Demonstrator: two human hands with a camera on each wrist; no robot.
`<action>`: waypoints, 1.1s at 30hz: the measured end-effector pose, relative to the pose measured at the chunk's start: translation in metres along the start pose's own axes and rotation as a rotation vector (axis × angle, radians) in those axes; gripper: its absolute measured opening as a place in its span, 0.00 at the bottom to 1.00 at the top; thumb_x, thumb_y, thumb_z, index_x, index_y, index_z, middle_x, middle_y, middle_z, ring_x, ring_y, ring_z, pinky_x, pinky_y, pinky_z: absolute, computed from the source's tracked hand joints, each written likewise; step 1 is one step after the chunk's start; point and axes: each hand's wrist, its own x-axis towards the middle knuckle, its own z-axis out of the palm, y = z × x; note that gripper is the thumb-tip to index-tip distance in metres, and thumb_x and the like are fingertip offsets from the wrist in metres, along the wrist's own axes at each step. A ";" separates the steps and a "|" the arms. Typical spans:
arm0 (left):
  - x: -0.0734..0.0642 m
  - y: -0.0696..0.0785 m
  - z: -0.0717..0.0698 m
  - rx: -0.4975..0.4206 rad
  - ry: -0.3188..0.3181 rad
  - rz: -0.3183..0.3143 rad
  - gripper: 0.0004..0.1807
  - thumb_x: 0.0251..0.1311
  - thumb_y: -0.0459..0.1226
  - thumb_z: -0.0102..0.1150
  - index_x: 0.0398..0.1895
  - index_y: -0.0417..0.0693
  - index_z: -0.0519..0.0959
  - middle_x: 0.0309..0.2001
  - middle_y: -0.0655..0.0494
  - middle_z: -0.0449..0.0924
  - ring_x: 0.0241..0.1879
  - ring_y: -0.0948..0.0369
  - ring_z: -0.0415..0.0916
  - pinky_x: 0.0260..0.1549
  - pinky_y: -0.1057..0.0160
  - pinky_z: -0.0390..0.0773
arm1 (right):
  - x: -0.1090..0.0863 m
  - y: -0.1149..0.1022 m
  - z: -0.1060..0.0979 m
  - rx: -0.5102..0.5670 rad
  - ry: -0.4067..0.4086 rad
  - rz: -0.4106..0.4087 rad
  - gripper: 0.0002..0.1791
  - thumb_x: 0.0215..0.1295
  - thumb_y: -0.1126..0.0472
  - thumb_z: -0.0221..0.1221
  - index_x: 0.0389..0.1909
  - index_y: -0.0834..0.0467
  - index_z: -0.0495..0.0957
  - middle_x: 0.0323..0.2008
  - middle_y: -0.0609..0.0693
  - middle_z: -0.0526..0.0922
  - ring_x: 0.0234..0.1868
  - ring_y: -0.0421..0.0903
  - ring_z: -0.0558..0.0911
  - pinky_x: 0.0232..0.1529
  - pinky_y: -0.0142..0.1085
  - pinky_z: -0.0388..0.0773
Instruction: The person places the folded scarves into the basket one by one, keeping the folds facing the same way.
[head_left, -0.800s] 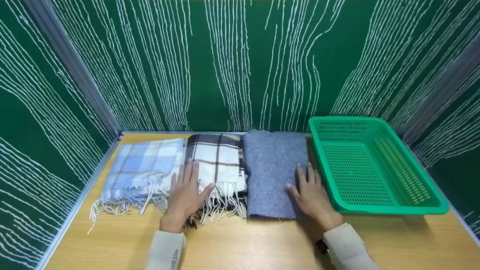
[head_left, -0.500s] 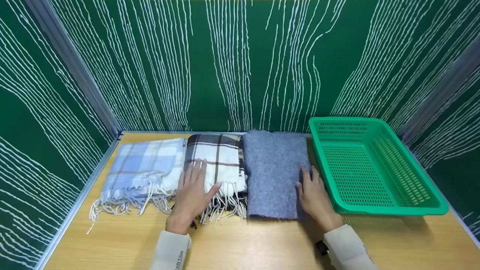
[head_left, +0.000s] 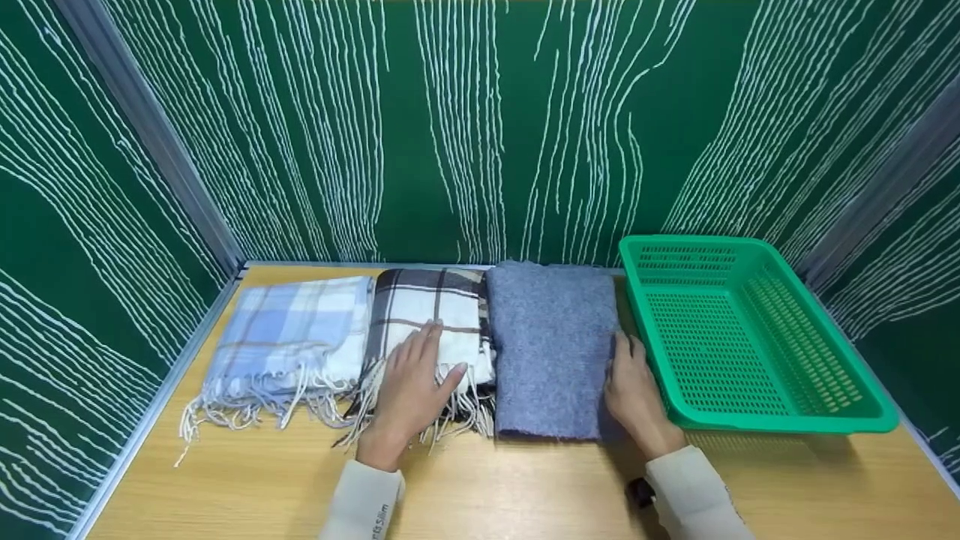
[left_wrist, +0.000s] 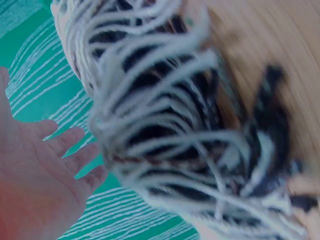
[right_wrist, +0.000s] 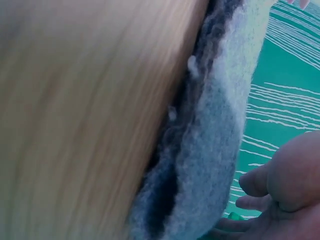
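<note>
A folded white-and-brown plaid scarf with fringe [head_left: 459, 300] lies in the middle left of the table. My left hand [head_left: 409, 386] is over its left and front part, fingers extended; in the left wrist view the hand [left_wrist: 40, 175] appears beside the blurred fringe [left_wrist: 160, 110]. Immediately right lies a folded grey-blue woolly cloth [head_left: 551, 345]. Along its right side is my right hand [head_left: 636, 390], fingertips at the edge and partly hidden. The right wrist view has that hand [right_wrist: 295, 185] beside the cloth's thick folded edge [right_wrist: 210, 130], its fingers loose.
A folded light-blue-and-white plaid scarf [head_left: 300, 315] with fringe lies at the left. A green perforated plastic basket [head_left: 705, 337] stands close to the right hand. Green panels with white wavy lines [head_left: 465, 135] enclose the back and sides of the wooden table [head_left: 495, 495].
My left hand has slid right, from the gap between the two plaid scarves onto the brown one, and some fringe shifted. My right hand moved from atop the grey-blue cloth to its right edge.
</note>
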 end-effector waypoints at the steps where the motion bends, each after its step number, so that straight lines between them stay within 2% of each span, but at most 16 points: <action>1: 0.001 0.002 0.001 -0.010 0.002 0.007 0.42 0.78 0.54 0.53 0.82 0.37 0.57 0.81 0.37 0.59 0.79 0.40 0.56 0.79 0.39 0.53 | 0.001 0.001 0.000 0.013 -0.009 0.016 0.30 0.75 0.77 0.45 0.76 0.77 0.54 0.70 0.84 0.59 0.63 0.79 0.71 0.60 0.67 0.74; 6: 0.003 0.012 0.007 -0.078 -0.009 0.005 0.40 0.79 0.53 0.52 0.82 0.39 0.58 0.80 0.38 0.60 0.79 0.40 0.57 0.78 0.38 0.54 | 0.003 0.005 -0.002 0.019 -0.008 0.037 0.31 0.73 0.79 0.44 0.76 0.77 0.54 0.72 0.83 0.58 0.74 0.77 0.60 0.72 0.66 0.63; 9: 0.005 0.017 0.010 -0.127 -0.030 -0.011 0.39 0.79 0.52 0.52 0.83 0.41 0.58 0.81 0.40 0.59 0.80 0.41 0.56 0.78 0.38 0.54 | 0.004 0.006 -0.002 0.000 -0.017 0.046 0.30 0.74 0.78 0.44 0.76 0.77 0.55 0.73 0.82 0.57 0.76 0.75 0.58 0.75 0.65 0.59; 11: 0.005 0.021 0.012 -0.158 -0.043 -0.013 0.38 0.79 0.51 0.52 0.83 0.41 0.58 0.81 0.40 0.59 0.80 0.41 0.56 0.78 0.38 0.53 | 0.006 0.007 -0.001 -0.005 -0.025 0.050 0.30 0.73 0.78 0.44 0.76 0.77 0.55 0.72 0.82 0.59 0.75 0.75 0.59 0.75 0.65 0.60; 20: 0.008 0.037 0.023 -0.229 -0.077 -0.009 0.37 0.79 0.49 0.53 0.82 0.40 0.60 0.80 0.41 0.61 0.79 0.43 0.57 0.78 0.40 0.55 | 0.008 0.007 0.000 0.050 -0.068 0.093 0.29 0.72 0.80 0.43 0.73 0.78 0.55 0.62 0.86 0.69 0.66 0.79 0.70 0.66 0.67 0.70; 26: 0.010 0.046 0.032 -0.246 -0.097 0.007 0.35 0.79 0.48 0.53 0.81 0.40 0.61 0.79 0.41 0.62 0.78 0.43 0.59 0.77 0.39 0.57 | 0.011 0.009 0.002 0.063 -0.013 0.056 0.24 0.72 0.79 0.42 0.68 0.79 0.60 0.46 0.84 0.78 0.50 0.79 0.80 0.50 0.67 0.78; 29: 0.011 0.049 0.038 -0.247 -0.084 0.012 0.35 0.78 0.47 0.55 0.80 0.39 0.63 0.78 0.40 0.64 0.77 0.43 0.62 0.76 0.39 0.60 | 0.013 0.010 0.003 0.068 0.013 0.030 0.22 0.72 0.80 0.42 0.65 0.79 0.61 0.40 0.83 0.79 0.45 0.79 0.81 0.44 0.67 0.79; 33: 0.013 0.053 0.044 -0.273 -0.049 0.004 0.33 0.75 0.44 0.58 0.78 0.37 0.66 0.76 0.38 0.66 0.76 0.42 0.64 0.75 0.40 0.63 | 0.014 0.008 0.003 0.070 0.007 0.042 0.21 0.74 0.79 0.41 0.66 0.79 0.61 0.40 0.82 0.79 0.45 0.77 0.82 0.43 0.65 0.80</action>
